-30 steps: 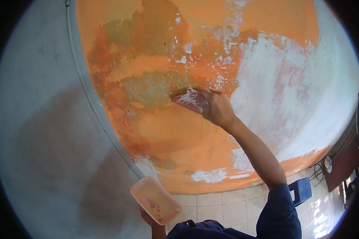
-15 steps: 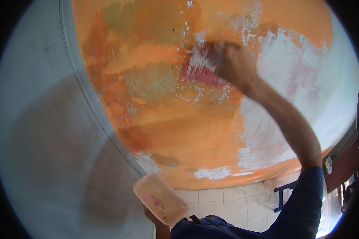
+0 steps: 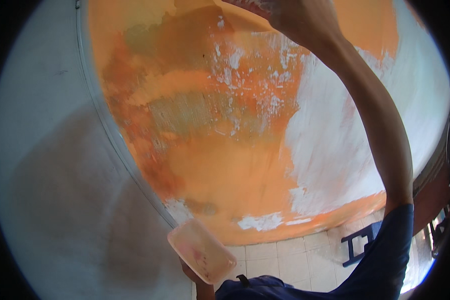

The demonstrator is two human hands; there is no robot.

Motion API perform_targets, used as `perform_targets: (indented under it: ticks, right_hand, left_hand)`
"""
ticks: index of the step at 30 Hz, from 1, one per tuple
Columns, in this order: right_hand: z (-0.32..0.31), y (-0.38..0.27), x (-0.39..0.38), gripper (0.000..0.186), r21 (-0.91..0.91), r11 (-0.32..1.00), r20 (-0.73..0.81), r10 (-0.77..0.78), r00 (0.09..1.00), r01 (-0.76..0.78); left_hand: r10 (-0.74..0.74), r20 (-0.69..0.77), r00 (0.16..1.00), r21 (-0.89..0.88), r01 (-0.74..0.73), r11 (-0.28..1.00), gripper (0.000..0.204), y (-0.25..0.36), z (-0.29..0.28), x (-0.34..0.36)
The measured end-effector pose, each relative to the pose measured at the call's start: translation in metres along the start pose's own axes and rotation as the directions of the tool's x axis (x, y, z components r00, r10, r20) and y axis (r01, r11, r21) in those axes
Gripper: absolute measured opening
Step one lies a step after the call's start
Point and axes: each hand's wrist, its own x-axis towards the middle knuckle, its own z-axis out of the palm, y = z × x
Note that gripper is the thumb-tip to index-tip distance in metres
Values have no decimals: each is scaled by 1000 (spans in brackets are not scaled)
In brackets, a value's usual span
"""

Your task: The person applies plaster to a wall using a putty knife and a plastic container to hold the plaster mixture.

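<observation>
My right hand (image 3: 305,20) is raised high at the top edge, closed on a putty spreader (image 3: 250,6). Only a strip of the spreader's reddish, white-smeared blade shows there. Below it, the orange wall (image 3: 225,165) bears streaks and flecks of white putty, with a broad white-coated area (image 3: 330,135) on its right. Low down, my left hand (image 3: 189,272) supports a pale pink rectangular tray (image 3: 182,237) from beneath, its fingers mostly hidden. Reddish smears and a few dark specks lie inside the tray.
A grey wall (image 3: 40,140) meets the orange one at a corner on the left, with a light strip (image 3: 102,112) running down it. Pale floor tiles (image 3: 290,255) lie below. A dark blue stool (image 3: 357,245) stands beside my right arm, and brownish furniture (image 3: 432,200) at the far right.
My right hand and the spreader have swept upward from the middle of the wall to the top edge. More white flecks show where they passed. My left hand and tray stay about where they were.
</observation>
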Motion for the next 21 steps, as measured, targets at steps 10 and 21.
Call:
perform_targets:
  ticks: [10, 21]
  right_hand:
    - [92, -52, -146, 42, -22, 949, 49, -314, 948, 315]
    - [32, -116, -233, 23, 401, 915, 486, -165, 858, -51]
  left_hand:
    - [-49, 52, 997, 4, 49, 999, 53, 13, -1, -10]
    - [-26, 72, 997, 61, 21, 998, 62, 35, -26, -5]
